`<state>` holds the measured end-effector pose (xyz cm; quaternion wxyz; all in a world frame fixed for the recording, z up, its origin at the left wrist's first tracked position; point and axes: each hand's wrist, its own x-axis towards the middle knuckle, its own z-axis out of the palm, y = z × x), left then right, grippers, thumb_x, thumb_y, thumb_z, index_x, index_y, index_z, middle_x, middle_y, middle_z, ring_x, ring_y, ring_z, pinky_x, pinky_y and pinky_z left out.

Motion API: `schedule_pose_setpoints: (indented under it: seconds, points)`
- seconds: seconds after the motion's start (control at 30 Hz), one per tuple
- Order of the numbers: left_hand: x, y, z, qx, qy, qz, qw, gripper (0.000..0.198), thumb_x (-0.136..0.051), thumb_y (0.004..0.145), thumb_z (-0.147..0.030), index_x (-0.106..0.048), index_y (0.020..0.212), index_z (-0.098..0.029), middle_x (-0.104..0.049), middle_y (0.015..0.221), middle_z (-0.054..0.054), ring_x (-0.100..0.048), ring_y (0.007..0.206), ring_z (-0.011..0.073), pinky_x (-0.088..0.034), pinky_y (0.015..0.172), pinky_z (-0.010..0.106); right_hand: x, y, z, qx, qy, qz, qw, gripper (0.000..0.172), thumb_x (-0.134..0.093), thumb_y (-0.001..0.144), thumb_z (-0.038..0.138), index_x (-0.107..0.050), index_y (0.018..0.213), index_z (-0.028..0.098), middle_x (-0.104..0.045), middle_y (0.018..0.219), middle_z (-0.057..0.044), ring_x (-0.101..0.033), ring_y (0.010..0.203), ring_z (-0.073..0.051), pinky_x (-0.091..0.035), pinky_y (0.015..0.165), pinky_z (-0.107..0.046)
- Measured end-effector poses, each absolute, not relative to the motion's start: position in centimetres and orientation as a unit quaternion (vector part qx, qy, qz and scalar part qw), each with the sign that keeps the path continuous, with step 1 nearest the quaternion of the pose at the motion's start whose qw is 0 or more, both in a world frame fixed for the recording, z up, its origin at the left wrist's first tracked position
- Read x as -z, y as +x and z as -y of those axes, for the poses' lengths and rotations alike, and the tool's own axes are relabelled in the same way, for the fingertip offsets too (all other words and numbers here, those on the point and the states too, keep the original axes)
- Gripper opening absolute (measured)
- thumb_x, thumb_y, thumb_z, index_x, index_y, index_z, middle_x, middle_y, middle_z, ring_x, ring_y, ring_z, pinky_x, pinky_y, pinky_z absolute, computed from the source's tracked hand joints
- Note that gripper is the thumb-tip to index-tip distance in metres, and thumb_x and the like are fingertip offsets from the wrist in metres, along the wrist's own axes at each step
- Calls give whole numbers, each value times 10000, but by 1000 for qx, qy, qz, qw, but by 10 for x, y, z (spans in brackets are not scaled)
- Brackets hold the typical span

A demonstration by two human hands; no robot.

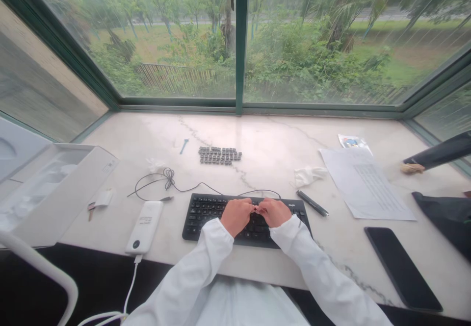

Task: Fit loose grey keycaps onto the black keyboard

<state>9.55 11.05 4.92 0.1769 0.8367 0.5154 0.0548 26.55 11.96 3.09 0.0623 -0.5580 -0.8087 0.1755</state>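
Note:
A black keyboard (208, 215) lies near the front edge of the marble sill. Over its right-of-middle keys, my left hand (237, 215) and my right hand (274, 212) meet at the fingertips. Both are closed in a pinch; whatever sits between the fingertips is too small or hidden to make out. Behind the keyboard, loose dark keycaps (220, 156) are laid out in rows. A small blue tool (184, 146) lies to their left. The keyboard's thin black cable (169, 179) is coiled at the left.
At left are a white power bank (145, 225) with a white cable (131, 287) and an open white box (81, 184). To the right lie a black pen (312, 203), crumpled tissue (309, 175), printed paper (368, 188), a dark phone (403, 267) and a folded umbrella (437, 152).

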Motion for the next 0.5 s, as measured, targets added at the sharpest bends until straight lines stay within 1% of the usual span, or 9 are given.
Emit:
schedule_pose_setpoints:
  seconds: [0.13, 0.27, 0.37, 0.5]
  points:
    - [-51, 98, -111, -50, 833, -523, 172, 311, -422, 885, -247, -706, 770, -201, -650, 802, 62, -607, 683, 157, -428, 634, 263, -34, 264, -122, -175, -556, 810, 57, 230, -542, 852, 303, -685, 678, 256, -649, 751, 1, -593, 648, -137, -305, 539, -250]
    - [-53, 98, -113, -53, 836, -520, 164, 285, -444, 865, -233, -710, 766, -209, -659, 795, 64, -614, 704, 168, -439, 663, 269, -35, 263, -125, -177, -561, 808, 44, 195, -565, 832, 297, -698, 694, 266, -663, 768, 2, -605, 658, -148, -348, 561, -253]
    - [-53, 98, -115, -57, 841, -513, 163, 268, -460, 849, -217, -714, 762, -209, -662, 790, 63, -615, 701, 172, -439, 659, 271, -34, 262, -128, -177, -562, 807, 35, 151, -591, 809, 288, -709, 716, 270, -675, 791, -1, -621, 701, -168, -381, 592, -261]
    - [-53, 97, -114, -67, 841, -512, 160, 260, -476, 835, -214, -713, 728, -207, -666, 777, 59, -619, 710, 177, -437, 650, 267, -35, 262, -130, -179, -563, 807, 28, 167, -581, 813, 288, -717, 717, 268, -680, 800, -14, -631, 735, -185, -401, 608, -271]
